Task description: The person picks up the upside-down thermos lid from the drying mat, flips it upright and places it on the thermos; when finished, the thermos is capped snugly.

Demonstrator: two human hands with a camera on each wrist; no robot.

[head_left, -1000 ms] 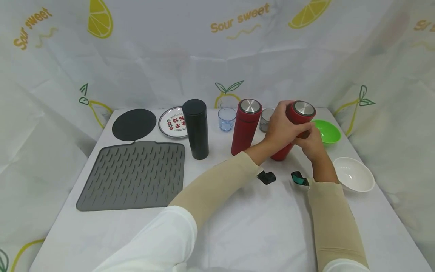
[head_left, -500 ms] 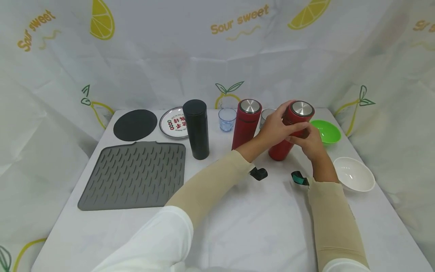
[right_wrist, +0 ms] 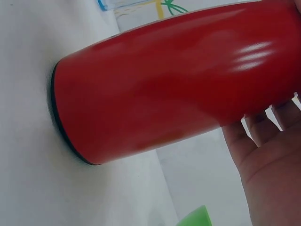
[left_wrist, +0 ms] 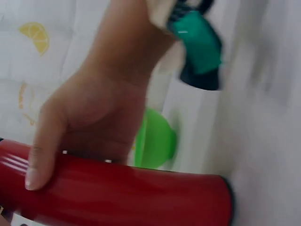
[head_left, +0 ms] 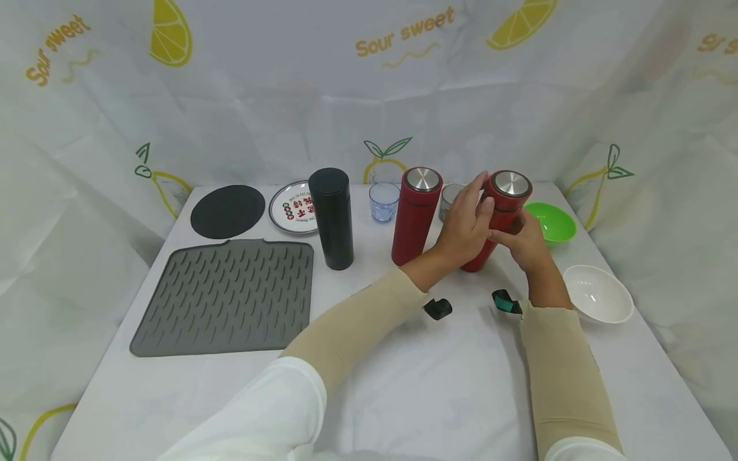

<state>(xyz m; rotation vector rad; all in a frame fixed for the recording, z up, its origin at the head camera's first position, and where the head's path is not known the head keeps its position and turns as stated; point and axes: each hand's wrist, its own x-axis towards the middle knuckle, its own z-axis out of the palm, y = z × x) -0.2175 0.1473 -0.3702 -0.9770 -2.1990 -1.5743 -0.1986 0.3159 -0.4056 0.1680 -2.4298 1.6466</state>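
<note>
A red thermos (head_left: pixel 503 219) with a steel-topped lid stands on the white table. My right hand (head_left: pixel 521 240) grips its upper body from the right. Its thumb lies along the red wall in the left wrist view, and its fingers reach behind the thermos (right_wrist: pixel 164 84) in the right wrist view. My left hand (head_left: pixel 464 224) is on the other side, fingers fairly straight and pointing up beside the lid. Whether those fingertips touch the thermos is hard to tell. Just left of it stands a second red thermos (head_left: pixel 416 221).
A black thermos (head_left: pixel 336 224), a blue glass (head_left: pixel 384 202) and a clear glass (head_left: pixel 448 201) stand farther left. Beyond are a printed plate (head_left: pixel 291 208), a black disc (head_left: pixel 227 211) and a grey ridged mat (head_left: pixel 230 301). To the right sit green (head_left: pixel 553 223) and white (head_left: pixel 599 294) bowls.
My left hand has loosened from around the red thermos, its fingers straightening and shifting left. The thermos moved slightly left at first. My right hand keeps its grip.
</note>
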